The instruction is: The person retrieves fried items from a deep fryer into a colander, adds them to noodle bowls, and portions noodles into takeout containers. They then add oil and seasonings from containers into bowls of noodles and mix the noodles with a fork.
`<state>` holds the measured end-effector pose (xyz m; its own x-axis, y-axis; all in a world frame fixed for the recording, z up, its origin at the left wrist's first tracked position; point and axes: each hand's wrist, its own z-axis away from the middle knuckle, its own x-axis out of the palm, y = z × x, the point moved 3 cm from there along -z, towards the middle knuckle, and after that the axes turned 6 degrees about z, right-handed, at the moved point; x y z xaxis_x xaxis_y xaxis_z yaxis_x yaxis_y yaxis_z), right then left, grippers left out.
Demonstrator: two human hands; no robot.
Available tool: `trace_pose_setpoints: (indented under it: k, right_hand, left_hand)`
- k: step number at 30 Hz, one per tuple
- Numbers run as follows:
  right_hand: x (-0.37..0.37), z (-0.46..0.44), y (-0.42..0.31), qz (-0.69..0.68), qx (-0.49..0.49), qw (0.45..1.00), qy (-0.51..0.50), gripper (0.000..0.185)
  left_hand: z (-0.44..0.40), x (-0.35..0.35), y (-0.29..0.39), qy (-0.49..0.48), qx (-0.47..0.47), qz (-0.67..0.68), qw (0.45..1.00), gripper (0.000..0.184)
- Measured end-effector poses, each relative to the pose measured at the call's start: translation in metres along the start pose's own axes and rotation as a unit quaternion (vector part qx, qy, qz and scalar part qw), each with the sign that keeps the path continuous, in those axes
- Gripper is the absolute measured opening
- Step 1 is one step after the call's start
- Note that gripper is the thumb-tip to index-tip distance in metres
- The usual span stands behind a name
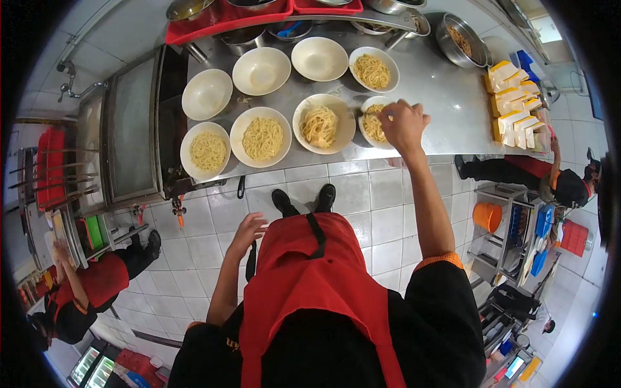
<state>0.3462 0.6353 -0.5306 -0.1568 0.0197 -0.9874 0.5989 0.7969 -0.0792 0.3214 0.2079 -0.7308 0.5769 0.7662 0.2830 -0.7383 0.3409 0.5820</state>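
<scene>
My right hand point(403, 127) hangs over the front right bowl point(366, 134), which contains noodles point(373, 123). Its fingers are curled together, and I cannot make out whether anything is between them. In front of my apron, my left hand point(248, 233) is raised with its fingers apart and nothing in it. To the left along the table's front edge stand white bowls of noodles: one with a mixed, orange-tinged heap point(319, 127), another with plain noodles point(262, 138), and a third point(207, 152). Behind them, a smaller bowl point(372, 70) also contains noodles.
Bowls without noodles point(261, 70) line the back row of the steel table point(440, 103). A metal pot of brown food point(460, 42) and yellow-white cartons point(514, 103) stand at the right. Co-workers are at the far left point(97, 284) and far right point(524, 174).
</scene>
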Motion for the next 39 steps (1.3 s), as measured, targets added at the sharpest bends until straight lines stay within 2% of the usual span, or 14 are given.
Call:
trace_pose_setpoints:
  k: [2,7,10,12,15,20,23,24,26,30,33,36,38,39]
  right_hand:
    - [-0.025,0.002,-0.022,0.051,-0.055,0.985,0.157,0.006]
    - [0.051,0.011,-0.035,-0.028,-0.138,0.988,0.068,0.007]
    - [0.085,-0.004,0.021,-0.483,0.021,0.86,-0.162,0.014]
    - [0.03,-0.004,0.021,-0.153,0.013,0.985,-0.082,0.008]
    - [-0.026,-0.004,-0.012,0.02,-0.057,0.995,0.079,0.006]
    - [0.061,-0.007,-0.014,-0.083,-0.099,0.989,-0.076,0.006]
    - [0.06,-0.019,0.032,-0.496,-0.026,0.843,-0.206,0.012]
    - [0.035,-0.017,0.03,-0.442,0.005,0.876,-0.194,0.012]
    - [-0.02,-0.009,0.011,0.016,-0.038,0.999,-0.002,0.009]
    - [0.004,0.0,-0.018,0.085,-0.107,0.987,0.081,0.007]
    - [0.076,0.004,0.0,-0.2,-0.051,0.975,-0.077,0.015]
    - [0.069,-0.008,0.037,-0.48,-0.004,0.864,-0.152,0.016]
    - [0.031,-0.005,0.034,-0.421,0.031,0.896,-0.139,0.013]
    - [-0.005,0.002,0.02,-0.2,-0.013,0.98,-0.009,0.011]
  left_hand:
    - [0.007,-0.027,-0.023,0.088,-0.026,-0.03,0.995,0.037]
    - [0.0,-0.081,-0.101,0.158,-0.059,0.012,0.986,0.039]
    - [0.01,-0.096,-0.142,0.195,-0.083,0.003,0.977,0.038]
    - [0.024,-0.098,-0.169,0.214,-0.121,0.038,0.969,0.038]
    - [0.016,-0.129,-0.246,0.169,-0.154,0.053,0.972,0.038]
    - [0.038,-0.091,-0.182,0.206,-0.151,0.052,0.966,0.039]
    - [0.043,-0.091,-0.187,0.214,-0.106,0.114,0.964,0.038]
    - [0.044,-0.092,-0.192,0.213,-0.087,0.144,0.963,0.039]
    - [0.044,-0.089,-0.202,0.216,-0.124,0.114,0.962,0.039]
    - [0.034,-0.101,-0.226,0.18,-0.141,0.015,0.973,0.039]
    - [0.039,-0.095,-0.188,0.219,-0.143,0.068,0.963,0.039]
    - [0.039,-0.098,-0.193,0.23,-0.118,0.123,0.958,0.04]
    - [0.041,-0.098,-0.198,0.229,-0.102,0.125,0.96,0.039]
    - [0.04,-0.098,-0.206,0.218,-0.13,0.088,0.963,0.039]
